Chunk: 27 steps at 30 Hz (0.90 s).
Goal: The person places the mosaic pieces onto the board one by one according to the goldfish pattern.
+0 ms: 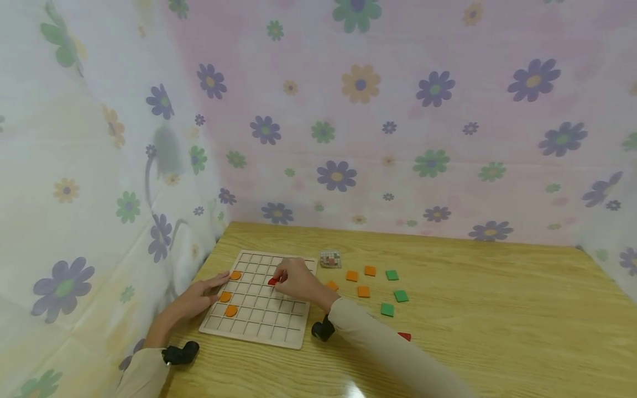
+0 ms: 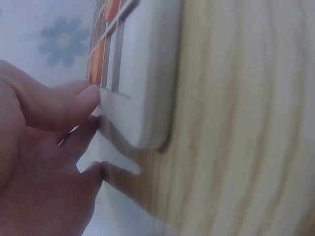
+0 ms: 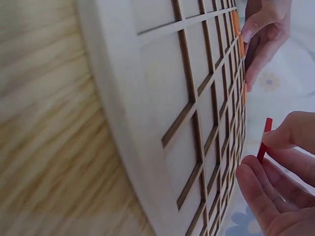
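A pale wooden grid board (image 1: 259, 332) lies on the table at the left. My right hand (image 1: 301, 281) is over its upper middle and pinches a small flat red piece (image 1: 272, 282) between thumb and fingers. In the right wrist view, that red piece (image 3: 264, 140) is held on edge, close over the grid. My left hand (image 1: 195, 298) rests at the board's left edge, fingers extended and fingertips against the rim. Three orange round pieces (image 1: 231, 310) sit in squares along the left side of the grid.
Right of the board lie orange square tiles (image 1: 364, 291) and green square tiles (image 1: 387, 309). A red piece (image 1: 405, 336) is partly covered by the right sleeve. Behind them stands a small patterned card or block (image 1: 330, 258). Flowered cloth (image 1: 388, 138) hangs behind and at the sides.
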Each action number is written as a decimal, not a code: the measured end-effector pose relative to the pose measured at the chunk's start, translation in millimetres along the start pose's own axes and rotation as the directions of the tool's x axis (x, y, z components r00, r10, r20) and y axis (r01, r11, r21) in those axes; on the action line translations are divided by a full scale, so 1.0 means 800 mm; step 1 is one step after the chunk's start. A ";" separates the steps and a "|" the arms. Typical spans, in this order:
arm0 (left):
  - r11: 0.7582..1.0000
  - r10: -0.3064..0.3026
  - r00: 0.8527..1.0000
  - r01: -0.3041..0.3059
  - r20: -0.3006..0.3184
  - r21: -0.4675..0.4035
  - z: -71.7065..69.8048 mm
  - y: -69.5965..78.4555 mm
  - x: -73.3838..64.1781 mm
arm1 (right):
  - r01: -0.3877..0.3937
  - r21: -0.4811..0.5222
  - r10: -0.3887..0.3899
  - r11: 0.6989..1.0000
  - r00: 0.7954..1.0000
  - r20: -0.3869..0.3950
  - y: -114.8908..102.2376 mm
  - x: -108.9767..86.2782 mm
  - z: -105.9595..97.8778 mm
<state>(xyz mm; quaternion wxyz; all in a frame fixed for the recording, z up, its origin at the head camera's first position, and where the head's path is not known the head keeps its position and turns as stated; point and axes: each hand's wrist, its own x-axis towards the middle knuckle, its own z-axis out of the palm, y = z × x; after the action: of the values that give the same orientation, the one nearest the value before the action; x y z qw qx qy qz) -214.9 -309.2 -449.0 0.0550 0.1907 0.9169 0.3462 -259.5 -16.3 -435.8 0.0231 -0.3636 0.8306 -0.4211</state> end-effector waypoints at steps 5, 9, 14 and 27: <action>1.000 -0.021 1.000 0.021 -0.002 -0.019 0.002 0.000 0.002 | 0.016 -0.028 -0.016 0.999 1.000 0.004 -0.001 0.017 0.014; 0.998 -0.048 0.999 0.048 0.005 -0.032 0.002 -0.002 0.002 | 0.033 -0.053 -0.032 0.998 0.999 0.011 -0.002 0.031 0.027; 0.998 -0.048 0.999 0.049 0.007 -0.039 0.000 -0.001 0.002 | 0.018 -0.094 -0.015 0.995 1.000 0.027 -0.008 0.048 0.041; 0.998 -0.044 0.999 0.044 0.000 -0.035 0.001 -0.002 0.003 | -0.060 -0.202 0.063 0.978 0.998 0.009 -0.011 0.058 0.054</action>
<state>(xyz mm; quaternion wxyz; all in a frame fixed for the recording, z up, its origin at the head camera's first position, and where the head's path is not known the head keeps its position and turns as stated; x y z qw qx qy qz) -217.3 -308.7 -450.8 0.0654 0.1693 0.9148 0.3609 -273.7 -78.0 -444.7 0.0054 -0.3414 0.8797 -0.3311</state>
